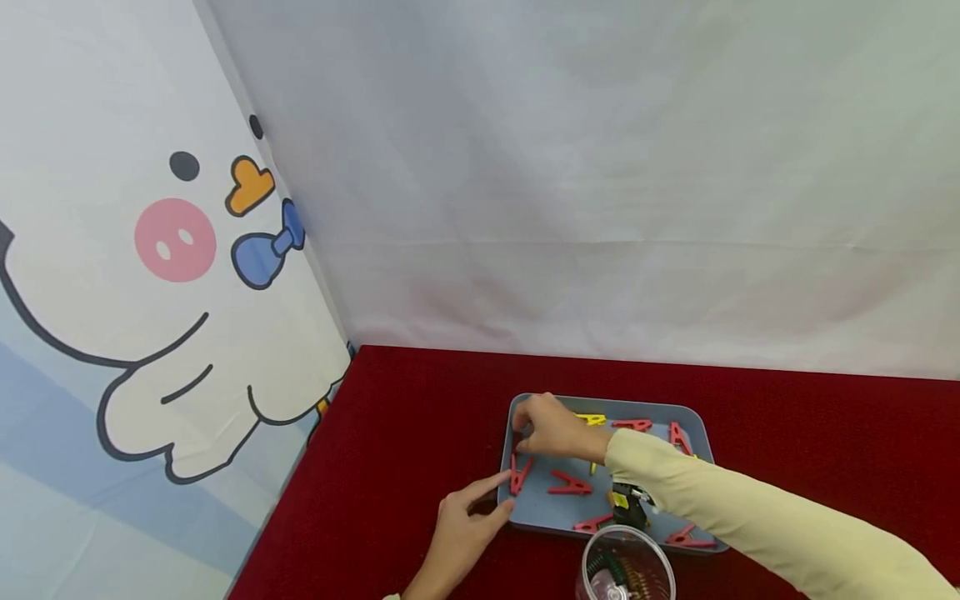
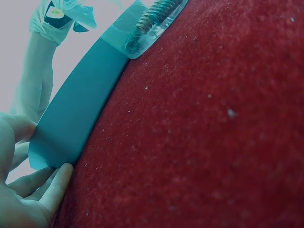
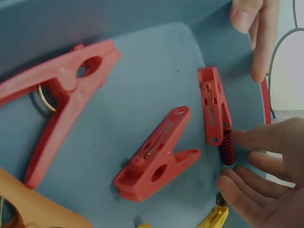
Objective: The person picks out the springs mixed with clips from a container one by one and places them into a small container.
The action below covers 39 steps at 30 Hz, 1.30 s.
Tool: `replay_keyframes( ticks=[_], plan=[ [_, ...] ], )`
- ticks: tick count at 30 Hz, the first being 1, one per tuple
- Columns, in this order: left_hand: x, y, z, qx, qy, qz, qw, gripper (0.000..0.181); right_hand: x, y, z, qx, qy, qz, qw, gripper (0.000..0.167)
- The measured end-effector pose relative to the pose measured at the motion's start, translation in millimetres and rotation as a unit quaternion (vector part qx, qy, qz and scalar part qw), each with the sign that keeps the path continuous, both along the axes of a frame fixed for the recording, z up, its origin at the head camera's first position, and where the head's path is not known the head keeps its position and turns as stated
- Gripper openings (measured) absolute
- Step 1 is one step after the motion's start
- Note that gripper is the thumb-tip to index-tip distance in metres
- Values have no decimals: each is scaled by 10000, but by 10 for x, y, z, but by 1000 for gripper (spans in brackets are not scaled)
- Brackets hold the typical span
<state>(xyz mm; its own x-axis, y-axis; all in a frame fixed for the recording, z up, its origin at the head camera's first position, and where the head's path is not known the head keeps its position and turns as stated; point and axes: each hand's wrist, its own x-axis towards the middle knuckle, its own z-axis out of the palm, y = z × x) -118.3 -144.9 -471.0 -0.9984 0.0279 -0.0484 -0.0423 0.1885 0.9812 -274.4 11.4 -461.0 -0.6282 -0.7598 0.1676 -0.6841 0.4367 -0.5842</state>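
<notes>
My left hand (image 1: 459,527) grips the near left corner of a grey-blue tray (image 1: 542,510); in the left wrist view its fingers lie on both sides of the tray wall (image 2: 78,104). My right hand (image 1: 558,429) reaches into the tray at its left side. In the right wrist view its parted fingertips (image 3: 244,137) are beside a dark red coil spring (image 3: 228,151), with no firm pinch showing. Against that spring lies a narrow red clip (image 3: 211,107). Another red clip (image 3: 154,156) lies nearby, its arms spread.
More red clips (image 1: 570,483), yellow clips (image 1: 592,419) and an orange clip (image 3: 35,204) are scattered in the tray. A clear plastic jar (image 1: 670,575) holding green and gold coils stands at the tray's near edge. Red cloth covers the table (image 1: 420,400); a white curtain (image 1: 600,208) hangs behind.
</notes>
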Motion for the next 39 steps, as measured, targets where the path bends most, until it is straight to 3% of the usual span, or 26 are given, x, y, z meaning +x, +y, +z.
replay_keyframes(
  ticks=[19,39],
  plan=[
    [0,9,16,-103,-16,41,9999,37,-5,-77,-26,244,218,97,9994,14],
    [-7,23,14,-228,150,82,9996,36,-4,73,85,-328,-149,404,9985,21]
  ],
)
